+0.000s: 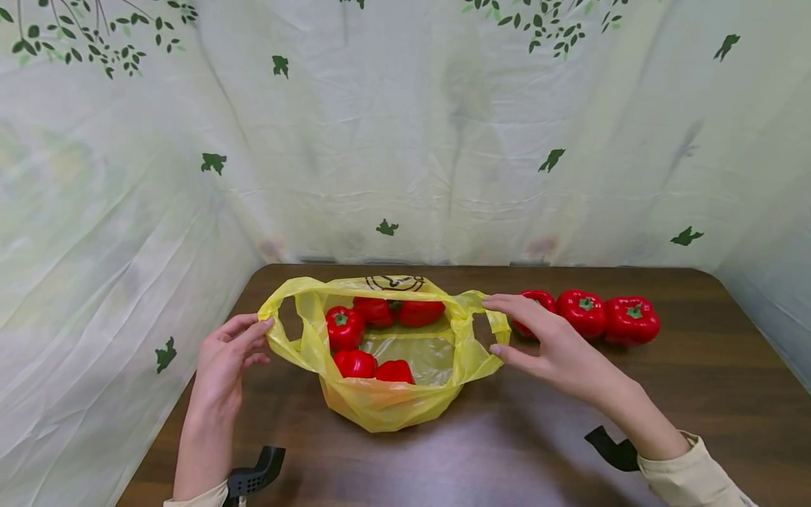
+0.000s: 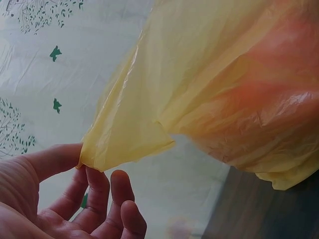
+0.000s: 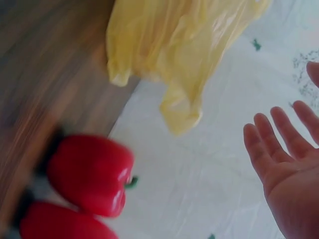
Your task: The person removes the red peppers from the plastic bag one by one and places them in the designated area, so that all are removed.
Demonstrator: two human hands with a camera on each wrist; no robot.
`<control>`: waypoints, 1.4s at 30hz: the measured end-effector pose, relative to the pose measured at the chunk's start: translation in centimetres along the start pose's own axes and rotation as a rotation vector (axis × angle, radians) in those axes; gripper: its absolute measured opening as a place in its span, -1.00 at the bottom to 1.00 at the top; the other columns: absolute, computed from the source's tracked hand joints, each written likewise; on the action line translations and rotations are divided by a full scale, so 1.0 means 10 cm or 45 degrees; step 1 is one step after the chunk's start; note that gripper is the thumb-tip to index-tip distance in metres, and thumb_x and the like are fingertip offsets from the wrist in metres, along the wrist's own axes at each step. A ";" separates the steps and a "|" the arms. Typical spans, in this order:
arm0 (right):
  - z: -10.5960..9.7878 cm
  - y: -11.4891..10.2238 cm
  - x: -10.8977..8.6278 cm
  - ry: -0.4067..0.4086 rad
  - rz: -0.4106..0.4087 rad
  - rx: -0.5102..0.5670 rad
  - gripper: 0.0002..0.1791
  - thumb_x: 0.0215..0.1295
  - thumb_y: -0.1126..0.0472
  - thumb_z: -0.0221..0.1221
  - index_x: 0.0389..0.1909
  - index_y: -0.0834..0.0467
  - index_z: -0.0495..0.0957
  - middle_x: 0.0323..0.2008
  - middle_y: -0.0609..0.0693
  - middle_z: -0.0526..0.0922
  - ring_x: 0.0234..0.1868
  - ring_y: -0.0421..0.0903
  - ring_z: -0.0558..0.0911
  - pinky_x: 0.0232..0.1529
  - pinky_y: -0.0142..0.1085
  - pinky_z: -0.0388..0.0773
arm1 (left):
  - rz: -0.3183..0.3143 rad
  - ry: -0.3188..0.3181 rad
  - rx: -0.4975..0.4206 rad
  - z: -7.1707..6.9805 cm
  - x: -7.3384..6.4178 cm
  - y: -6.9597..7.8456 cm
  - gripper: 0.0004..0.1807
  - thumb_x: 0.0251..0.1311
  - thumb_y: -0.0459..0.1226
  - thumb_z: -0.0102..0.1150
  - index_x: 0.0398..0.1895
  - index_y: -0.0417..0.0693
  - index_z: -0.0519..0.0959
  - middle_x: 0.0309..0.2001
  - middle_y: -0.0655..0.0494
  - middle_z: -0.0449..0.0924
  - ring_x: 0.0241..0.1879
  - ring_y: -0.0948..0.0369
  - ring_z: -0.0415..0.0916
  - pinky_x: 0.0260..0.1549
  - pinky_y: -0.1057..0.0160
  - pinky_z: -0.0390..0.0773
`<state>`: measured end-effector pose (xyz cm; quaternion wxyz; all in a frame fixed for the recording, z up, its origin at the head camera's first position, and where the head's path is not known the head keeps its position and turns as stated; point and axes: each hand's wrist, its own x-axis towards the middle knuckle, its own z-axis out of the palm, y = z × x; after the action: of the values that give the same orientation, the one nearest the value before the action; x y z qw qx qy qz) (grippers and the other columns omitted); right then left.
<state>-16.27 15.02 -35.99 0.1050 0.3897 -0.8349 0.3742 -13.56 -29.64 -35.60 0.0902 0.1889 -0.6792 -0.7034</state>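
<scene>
A yellow plastic bag (image 1: 393, 408) stands on the table with its mouth spread wide. Several red bell peppers (image 1: 345, 328) lie inside it. My left hand (image 1: 222, 366) pinches the bag's left handle between thumb and index finger, and the left wrist view shows that handle (image 2: 124, 139) drawn out taut. Beside the right handle (image 1: 495, 331) is my right hand (image 1: 560, 345), thumb and fingers apart. In the right wrist view its fingers (image 3: 264, 134) are spread, and the handle hangs loose, clear of them.
Three more red bell peppers (image 1: 632, 320) sit in a row on the dark wooden table (image 1: 709, 373), right of the bag and behind my right hand. A pale curtain (image 1: 418, 141) with leaf and bird prints encloses the table's back and sides.
</scene>
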 end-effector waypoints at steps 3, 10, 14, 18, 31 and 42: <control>0.09 -0.06 0.06 -0.018 0.001 0.078 -0.30 0.14 0.25 0.42 0.32 0.05 0.39 0.28 -0.08 0.43 0.28 -0.11 0.39 -0.06 -0.22 0.61 | 0.001 0.001 -0.001 0.00 0.00 -0.01 -0.81 0.11 -0.14 0.44 -0.30 0.00 0.66 -0.37 0.19 0.64 -0.48 0.25 0.56 -0.47 0.31 0.60; 0.34 -0.15 0.19 -0.068 -0.035 0.165 -0.38 0.23 0.18 0.36 0.31 0.07 0.40 0.24 -0.13 0.47 0.26 -0.12 0.43 0.20 -0.18 0.44 | -0.005 0.001 0.009 -0.01 0.00 -0.01 -0.80 0.12 -0.13 0.44 -0.28 0.01 0.66 -0.36 0.19 0.65 -0.47 0.24 0.56 -0.45 0.30 0.61; 0.52 -0.18 0.25 -0.093 -0.036 0.245 -0.42 0.27 0.18 0.33 0.30 0.02 0.41 0.22 -0.17 0.49 0.22 -0.11 0.48 0.20 -0.16 0.44 | 0.001 -0.015 0.006 0.00 0.00 -0.01 -0.80 0.12 -0.13 0.43 -0.28 0.00 0.66 -0.36 0.19 0.65 -0.46 0.24 0.57 -0.44 0.30 0.61; 0.68 -0.20 0.31 -0.105 -0.052 0.320 -0.45 0.28 0.21 0.32 0.28 0.03 0.43 0.20 -0.17 0.50 0.19 -0.15 0.49 0.17 -0.11 0.47 | 0.005 -0.025 -0.002 0.00 0.00 -0.01 -0.81 0.13 -0.14 0.43 -0.28 0.00 0.67 -0.36 0.19 0.65 -0.47 0.24 0.57 -0.45 0.31 0.61; 1.10 -0.20 0.44 -0.343 0.064 0.405 -0.50 0.34 0.08 0.27 0.27 -0.05 0.44 0.18 -0.21 0.51 0.20 -0.14 0.49 0.15 -0.12 0.47 | -0.002 -0.030 0.011 0.01 -0.01 -0.02 -0.80 0.13 -0.13 0.42 -0.25 0.01 0.67 -0.35 0.19 0.65 -0.45 0.23 0.57 -0.43 0.31 0.61; 1.31 -0.17 0.48 -0.467 0.096 0.295 -0.41 0.20 0.14 0.35 0.26 0.01 0.44 0.20 -0.16 0.50 0.25 -0.26 0.40 0.27 -0.26 0.33 | 0.011 -0.027 0.018 0.03 0.00 -0.02 -0.81 0.13 -0.15 0.43 -0.27 -0.01 0.67 -0.37 0.19 0.64 -0.47 0.24 0.57 -0.44 0.30 0.62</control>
<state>-16.78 2.30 -41.96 -0.1081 0.4294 -0.8054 0.3940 -13.62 -29.36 -35.75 0.0847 0.1791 -0.6858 -0.7003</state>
